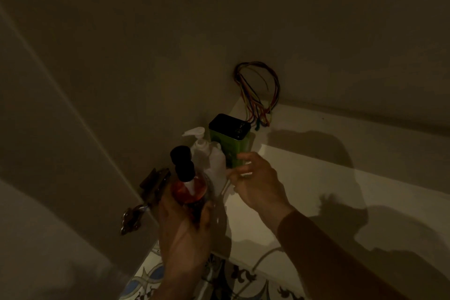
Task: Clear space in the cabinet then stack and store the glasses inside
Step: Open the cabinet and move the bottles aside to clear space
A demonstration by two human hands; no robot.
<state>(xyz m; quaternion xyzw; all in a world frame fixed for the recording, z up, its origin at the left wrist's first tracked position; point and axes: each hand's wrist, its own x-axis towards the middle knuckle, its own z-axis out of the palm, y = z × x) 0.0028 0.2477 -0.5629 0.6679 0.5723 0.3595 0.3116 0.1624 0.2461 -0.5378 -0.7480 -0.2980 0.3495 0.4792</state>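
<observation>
Left hand (185, 224) grips red pump bottle (188, 190) around its smooth, likely heavy body; right hand (258, 182) grip half-open at green tin (230, 140).

Red pump bottle (188, 192) base behind left hand (182, 224), perhaps glass.

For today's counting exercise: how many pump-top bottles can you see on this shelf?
2. A clear bottle of red liquid with a black pump, held in the left hand; a white pump bottle behind it. Others may be hidden in the dark.
</observation>
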